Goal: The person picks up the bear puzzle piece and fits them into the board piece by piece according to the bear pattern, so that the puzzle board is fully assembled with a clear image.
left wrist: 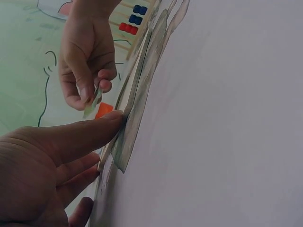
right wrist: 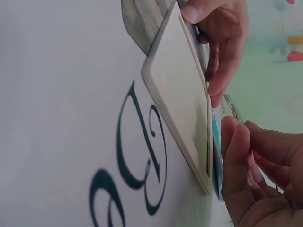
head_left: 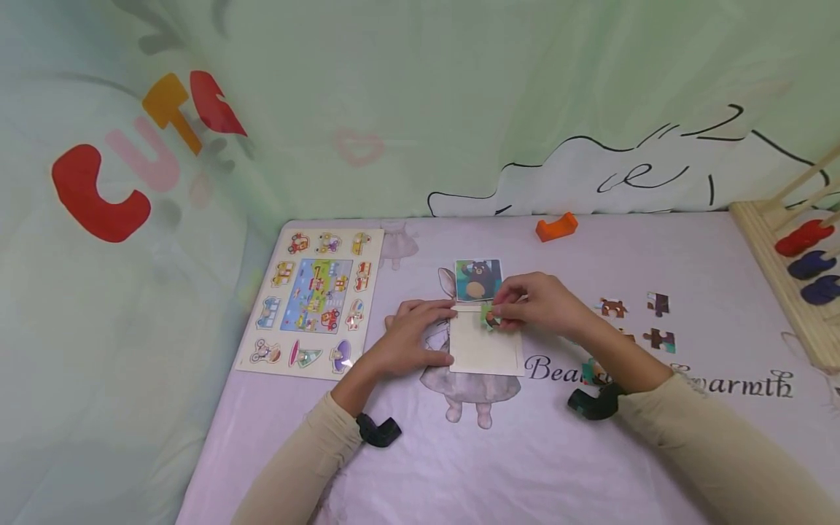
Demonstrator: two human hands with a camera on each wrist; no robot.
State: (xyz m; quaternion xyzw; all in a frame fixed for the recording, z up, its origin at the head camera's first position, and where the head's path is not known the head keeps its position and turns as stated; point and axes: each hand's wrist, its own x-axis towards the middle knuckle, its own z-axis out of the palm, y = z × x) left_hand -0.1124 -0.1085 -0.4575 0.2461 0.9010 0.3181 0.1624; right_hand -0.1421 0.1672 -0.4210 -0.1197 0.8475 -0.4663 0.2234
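A cream square puzzle tray [head_left: 482, 350] with a shallow recess lies on the cloth. My left hand [head_left: 412, 335] rests along its left edge, the thumb near the lower corner and the fingers near the upper one; the left wrist view shows the thumb [left wrist: 90, 137] straight against the rim. Above the tray's upper part, my right hand [head_left: 539, 302] pinches a green and brown puzzle piece [head_left: 488, 315] between thumb and fingertips. In the right wrist view the fingers [right wrist: 236, 146] mostly hide that piece. A bear picture card [head_left: 479, 281] lies just beyond the tray.
Loose puzzle pieces [head_left: 658, 304] lie to the right, some partly behind the right forearm. A vehicle picture board [head_left: 308, 306] is at the left. An orange block [head_left: 556, 227] sits near the back edge, and a wooden bead frame [head_left: 774, 270] stands far right.
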